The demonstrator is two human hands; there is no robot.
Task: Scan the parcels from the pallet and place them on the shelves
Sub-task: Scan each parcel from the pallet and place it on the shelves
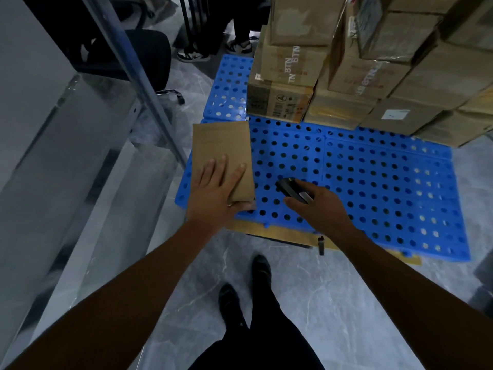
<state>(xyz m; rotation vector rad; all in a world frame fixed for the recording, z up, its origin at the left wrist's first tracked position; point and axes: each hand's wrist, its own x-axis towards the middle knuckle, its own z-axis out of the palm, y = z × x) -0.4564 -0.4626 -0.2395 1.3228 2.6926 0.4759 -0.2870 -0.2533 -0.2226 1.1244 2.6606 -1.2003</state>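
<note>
Parcel (221,140), flat and plain brown, was in your left hand (213,193), and the pale metal shelf (80,145) stood to the left of that hand with its slanted upright (149,84) beyond your knuckles. Your fingers lay straight along the top of it and your thumb was tucked under its near edge, so you gripped it by that end. It reached away from your hand over the left edge of the blue perforated pallet (373,182); whether it rested there or hung just above could not be told. Near the right of that hand, and apart from it, your right hand (317,206) was curled round a black scanner (292,189), holding it over the bare pallet with its head pointing away from your wrist. Just beside your right wrist, on the side towards you, a black marker (321,245) lay at the pallet's near edge, on a sheet of cardboard (280,232) that stuck out from under the pallet. Well beyond your right hand and off to its right, stacked brown cartons (360,76) stood several high on the far part of the pallet.
</note>
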